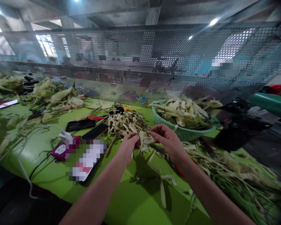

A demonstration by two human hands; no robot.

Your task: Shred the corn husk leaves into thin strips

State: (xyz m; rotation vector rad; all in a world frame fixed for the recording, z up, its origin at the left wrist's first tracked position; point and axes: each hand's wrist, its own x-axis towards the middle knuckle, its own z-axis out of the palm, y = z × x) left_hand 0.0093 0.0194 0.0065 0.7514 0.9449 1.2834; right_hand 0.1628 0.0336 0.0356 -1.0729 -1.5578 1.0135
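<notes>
Between my two hands is a pale strip of corn husk [143, 139], held a little above the green table. My left hand [128, 144] pinches its left side with closed fingers. On the other side, my right hand [165, 137] has thumb and forefinger closed on the husk's right end. Just behind the hands lies a heap of small pale husk pieces [121, 123]. Below them, a loose knotted husk strip [162, 187] rests on the table. The fingertips partly cover the held husk.
A green basket [184, 133] full of husks stands behind my right hand. Phones [96, 131], a red-handled cutter [97, 117] and a purple power block [64, 148] with cables lie left. Husk piles [58, 93] line both sides. A perforated metal screen [131, 62] closes the back.
</notes>
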